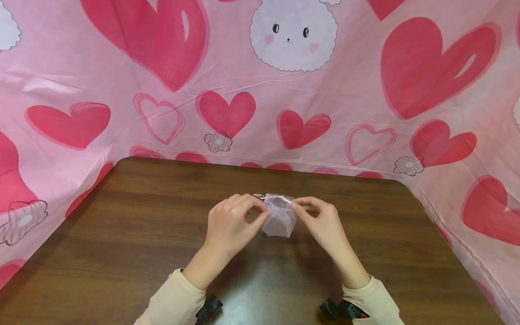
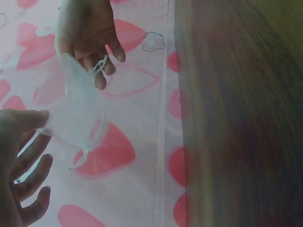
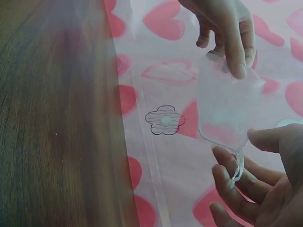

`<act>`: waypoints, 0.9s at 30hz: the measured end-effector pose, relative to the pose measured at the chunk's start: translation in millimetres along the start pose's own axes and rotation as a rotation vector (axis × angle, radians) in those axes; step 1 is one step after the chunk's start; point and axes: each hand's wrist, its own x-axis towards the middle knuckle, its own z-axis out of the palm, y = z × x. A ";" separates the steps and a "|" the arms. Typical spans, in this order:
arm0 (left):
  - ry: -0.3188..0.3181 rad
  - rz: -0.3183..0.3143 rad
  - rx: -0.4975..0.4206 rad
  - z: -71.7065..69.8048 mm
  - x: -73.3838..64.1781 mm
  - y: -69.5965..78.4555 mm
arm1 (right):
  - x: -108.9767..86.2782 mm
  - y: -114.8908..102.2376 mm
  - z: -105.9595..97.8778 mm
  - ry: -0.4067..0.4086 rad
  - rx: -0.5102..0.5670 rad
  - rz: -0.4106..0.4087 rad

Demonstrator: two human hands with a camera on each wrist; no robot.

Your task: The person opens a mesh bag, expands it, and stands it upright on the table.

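A small sheer white drawstring pouch (image 1: 279,216) is held up above the wooden table, between both hands. At its left side, my left hand (image 1: 233,221) pinches the fabric with thumb and index finger. My right hand (image 1: 322,221) pinches the upper right corner the same way. White drawstring loops stick out at both top corners; in the right wrist view one loop (image 3: 238,166) hangs by the right fingers. The pouch (image 2: 78,104) looks thin and see-through in the left wrist view, and no contents can be made out.
The brown wooden table (image 1: 122,253) has rounded far corners. Behind it and along both sides hangs a pink cloth (image 1: 227,58) printed with hearts and white fluffy faces. Black devices (image 1: 209,308) sit at the cream sleeves (image 1: 174,298).
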 end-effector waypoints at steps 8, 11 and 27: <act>-0.098 -0.004 0.039 0.7 -1.5 -1.5 | 2.2 -0.7 -4.8 0.091 0.050 0.001; -0.135 -0.025 0.060 -0.4 -1.2 -1.5 | 3.5 0.2 -6.3 0.125 0.057 -0.016; -0.135 -0.222 0.077 -9.7 5.2 -9.1 | 1.1 0.9 -1.2 0.119 0.069 -0.102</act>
